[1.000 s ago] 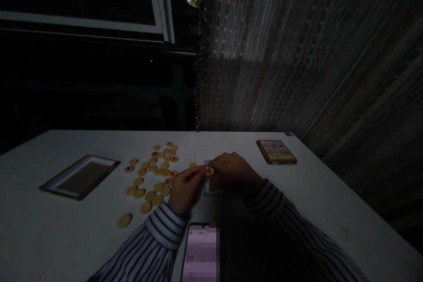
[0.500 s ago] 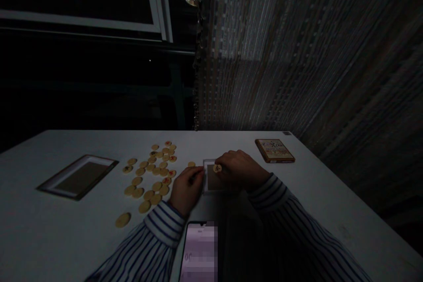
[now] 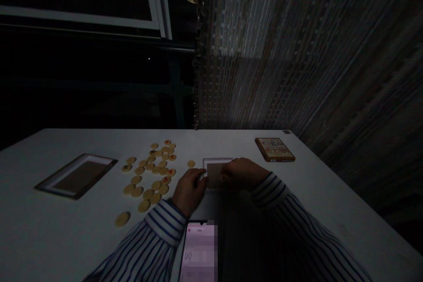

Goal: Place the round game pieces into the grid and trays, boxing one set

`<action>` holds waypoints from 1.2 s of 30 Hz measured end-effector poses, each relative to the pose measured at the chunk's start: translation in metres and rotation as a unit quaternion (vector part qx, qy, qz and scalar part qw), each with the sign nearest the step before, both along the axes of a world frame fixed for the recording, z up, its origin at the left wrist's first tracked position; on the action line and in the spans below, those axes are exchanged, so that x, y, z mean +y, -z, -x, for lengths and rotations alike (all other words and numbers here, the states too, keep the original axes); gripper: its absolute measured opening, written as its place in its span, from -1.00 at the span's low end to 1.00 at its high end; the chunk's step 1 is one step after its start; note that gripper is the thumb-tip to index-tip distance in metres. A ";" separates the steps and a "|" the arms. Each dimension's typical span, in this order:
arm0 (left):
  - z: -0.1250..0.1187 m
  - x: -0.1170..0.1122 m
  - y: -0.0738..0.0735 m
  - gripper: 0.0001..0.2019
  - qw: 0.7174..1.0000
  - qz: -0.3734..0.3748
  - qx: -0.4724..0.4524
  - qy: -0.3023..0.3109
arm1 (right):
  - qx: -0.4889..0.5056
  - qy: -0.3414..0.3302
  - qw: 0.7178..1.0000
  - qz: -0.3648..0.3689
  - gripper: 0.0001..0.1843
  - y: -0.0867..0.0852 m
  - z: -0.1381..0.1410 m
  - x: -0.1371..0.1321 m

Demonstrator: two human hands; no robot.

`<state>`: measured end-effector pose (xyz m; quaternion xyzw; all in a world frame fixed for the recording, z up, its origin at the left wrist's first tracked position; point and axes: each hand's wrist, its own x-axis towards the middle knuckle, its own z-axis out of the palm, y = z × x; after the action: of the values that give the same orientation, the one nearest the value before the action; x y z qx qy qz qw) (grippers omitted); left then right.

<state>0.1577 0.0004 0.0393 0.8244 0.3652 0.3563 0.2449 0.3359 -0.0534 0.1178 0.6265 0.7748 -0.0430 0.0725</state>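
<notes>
A small shallow box point(image 3: 216, 161) with a white rim and brown inside lies on the white table point(image 3: 330, 194) in front of me. My left hand point(image 3: 189, 190) rests against its left edge with fingers curled. My right hand point(image 3: 243, 172) is closed at the box's right side; the round piece it held a moment ago is hidden. Several round tan game pieces point(image 3: 150, 174) with red or dark marks are scattered to the left of my left hand.
A flat tray point(image 3: 75, 175) with a white border lies at the far left. A small printed box point(image 3: 274, 149) sits at the back right. A lit phone point(image 3: 200, 253) lies near the table's front edge. A curtain point(image 3: 297, 53) hangs behind the table.
My right hand took the piece from between both hands, carried it over the small box and came down at the box's right side; the piece is now out of sight.
</notes>
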 end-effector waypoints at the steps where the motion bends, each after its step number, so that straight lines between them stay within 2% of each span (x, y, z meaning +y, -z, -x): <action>1: 0.000 0.000 0.000 -0.75 1.000 -0.002 0.001 0.001 | -0.002 0.001 1.000 0.002 -0.75 0.001 0.001 0.000; 7: 0.000 0.000 0.002 -0.76 1.000 -0.022 0.000 0.002 | -0.004 0.009 1.000 0.014 -0.74 0.004 0.003 0.000; 19: -0.001 -0.001 -0.001 -0.78 1.000 -0.015 0.008 -0.001 | -0.008 -0.002 1.000 0.018 -0.74 0.009 -0.001 0.001; 29: -0.001 0.000 0.000 -0.79 1.000 -0.007 0.015 0.002 | 0.000 -0.007 0.999 0.041 -0.73 -0.002 -0.001 0.000; 36: -0.001 0.000 0.003 -0.77 0.999 0.009 0.032 0.004 | -0.011 -0.009 0.998 0.060 -0.72 -0.002 0.001 0.002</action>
<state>0.1586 0.0008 0.0362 0.8348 0.3728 0.3250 0.2418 0.3354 -0.0512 0.1200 0.6142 0.7759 -0.0819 0.1183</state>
